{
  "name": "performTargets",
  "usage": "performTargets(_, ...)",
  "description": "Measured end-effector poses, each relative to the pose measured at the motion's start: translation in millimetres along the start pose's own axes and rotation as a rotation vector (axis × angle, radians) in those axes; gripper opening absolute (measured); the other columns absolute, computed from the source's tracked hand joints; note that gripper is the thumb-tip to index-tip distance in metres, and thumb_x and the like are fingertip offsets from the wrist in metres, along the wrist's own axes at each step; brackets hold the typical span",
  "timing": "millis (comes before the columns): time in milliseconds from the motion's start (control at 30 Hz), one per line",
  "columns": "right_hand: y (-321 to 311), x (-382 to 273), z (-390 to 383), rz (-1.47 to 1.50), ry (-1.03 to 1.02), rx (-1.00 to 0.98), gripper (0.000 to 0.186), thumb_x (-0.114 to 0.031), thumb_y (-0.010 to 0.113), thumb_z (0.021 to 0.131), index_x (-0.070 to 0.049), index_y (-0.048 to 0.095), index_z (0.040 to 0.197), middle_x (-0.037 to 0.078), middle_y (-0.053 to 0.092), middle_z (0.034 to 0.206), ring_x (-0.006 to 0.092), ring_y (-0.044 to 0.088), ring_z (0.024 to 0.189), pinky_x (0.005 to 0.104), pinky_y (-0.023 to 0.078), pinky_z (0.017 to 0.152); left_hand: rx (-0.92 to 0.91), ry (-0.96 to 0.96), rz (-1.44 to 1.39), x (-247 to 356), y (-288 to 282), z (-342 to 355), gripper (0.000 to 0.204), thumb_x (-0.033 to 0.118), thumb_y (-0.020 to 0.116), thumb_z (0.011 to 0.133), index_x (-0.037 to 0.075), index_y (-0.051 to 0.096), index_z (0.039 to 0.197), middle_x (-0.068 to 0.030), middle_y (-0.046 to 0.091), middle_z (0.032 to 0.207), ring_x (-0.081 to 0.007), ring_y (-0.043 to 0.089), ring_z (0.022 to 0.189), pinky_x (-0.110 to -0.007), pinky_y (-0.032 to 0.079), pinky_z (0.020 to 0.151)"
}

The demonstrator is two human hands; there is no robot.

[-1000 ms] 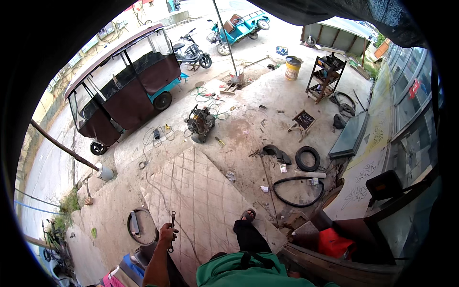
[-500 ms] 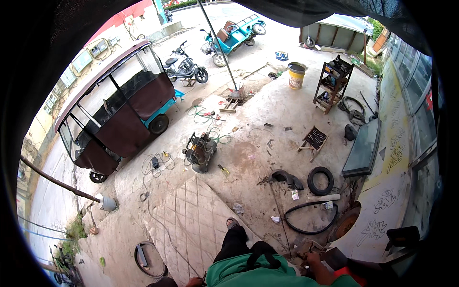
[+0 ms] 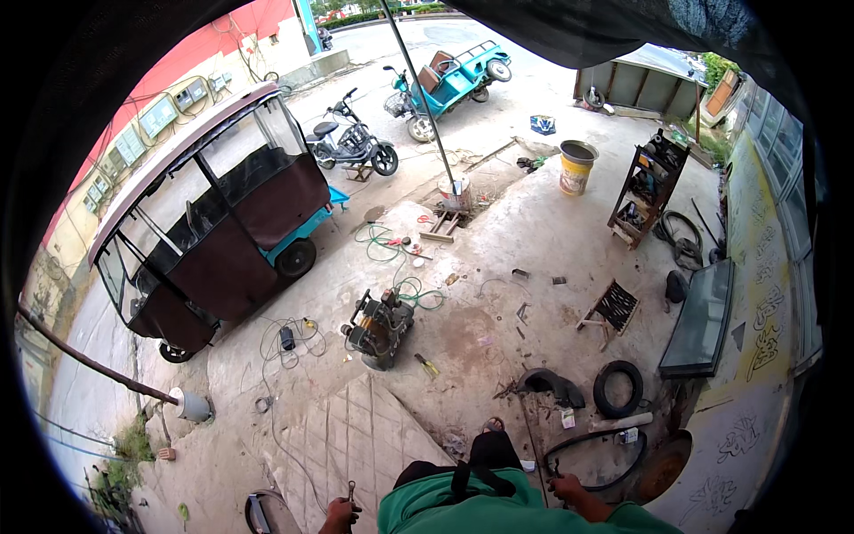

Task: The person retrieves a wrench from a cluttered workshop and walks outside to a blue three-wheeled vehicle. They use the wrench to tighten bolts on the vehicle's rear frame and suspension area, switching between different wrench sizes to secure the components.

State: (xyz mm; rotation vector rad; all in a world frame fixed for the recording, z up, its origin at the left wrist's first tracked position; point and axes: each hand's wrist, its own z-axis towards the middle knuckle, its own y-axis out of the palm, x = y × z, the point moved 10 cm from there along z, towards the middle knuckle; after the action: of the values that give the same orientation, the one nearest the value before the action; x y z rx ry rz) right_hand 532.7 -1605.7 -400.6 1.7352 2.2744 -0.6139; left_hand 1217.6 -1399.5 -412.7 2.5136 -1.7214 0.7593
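My left hand, at the lower edge left of my green top, is closed round a slim metal tool that looks like a wrench, its ringed end pointing up. To the right of my body, my right hand is closed too. A thin dark piece stands up from its fingers, too small to name. Beyond that hand a black tyre casing loop lies on the ground, with a rusty round disc beside it. My sandalled foot is ahead of me on the concrete.
An air compressor stands ahead, pliers near it. To the right are a tyre, a low stool, a glass pane and a tool rack. A covered three-wheeler is parked left. Hoses and cables trail across the ground.
The view has shifted, and the yard sits lower and farther right. My hands have come further into view; the left now shows its metal tool. My right hand has left the clutter at lower right.
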Motion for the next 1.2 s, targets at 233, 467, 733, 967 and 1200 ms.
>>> performTargets(233,-48.0,-76.3,153.8,-0.306,-0.245,0.003,0.016,-0.01,0.065,0.081,-0.002,0.068,0.095,0.01,0.064,0.071,0.0195,0.057,0.049,0.0332,0.044,0.044,0.054,-0.045,0.068,110.1,102.6,100.9,0.017,0.006,0.053,0.089,-0.003,0.055,0.103,-0.0183,0.068,0.078,-0.0207,0.056,0.048,-0.033,0.042,0.039)
performTargets(467,-127.2,-114.6,272.0,0.373,0.165,0.138,0.013,-0.012,0.054,0.09,-0.002,0.058,0.096,0.008,0.059,0.069,0.0182,0.053,0.052,0.0347,0.041,0.047,-0.097,0.041,0.292,285.6,284.9,168.1,0.024,0.017,0.061,0.09,-0.004,0.062,0.102,-0.0147,0.071,0.085,-0.0164,0.056,0.052,-0.031,0.043,0.043)
performTargets(733,-154.8,-257.1,412.3,0.362,-0.006,0.128,0.02,-0.011,0.057,0.087,-0.001,0.061,0.103,0.01,0.061,0.072,0.0178,0.048,0.045,0.0318,0.038,0.041,-0.141,0.009,0.434,462.8,324.6,252.0,0.023,0.021,0.063,0.089,0.0,0.063,0.098,-0.0113,0.072,0.082,-0.0148,0.057,0.054,-0.03,0.045,0.045)
performTargets(967,-133.0,-423.9,436.1,0.333,0.13,0.134,0.017,-0.008,0.052,0.091,0.001,0.06,0.102,0.01,0.058,0.071,0.0176,0.051,0.052,0.0342,0.041,0.047,-0.113,0.014,0.783,641.0,364.8,335.7,0.026,0.024,0.063,0.087,0.0,0.068,0.094,-0.0076,0.073,0.08,-0.0145,0.059,0.055,-0.031,0.047,0.047)
performTargets(1200,-155.4,-525.8,475.3,0.096,0.208,0.133,0.021,-0.011,0.055,0.09,0.002,0.063,0.103,0.009,0.059,0.071,0.0173,0.052,0.052,0.0345,0.043,0.05,-0.105,0.458,0.628,944.7,477.8,371.0,0.03,0.026,0.067,0.086,0.0,0.066,0.102,-0.0095,0.07,0.08,-0.0168,0.062,0.065,-0.034,0.049,0.057)
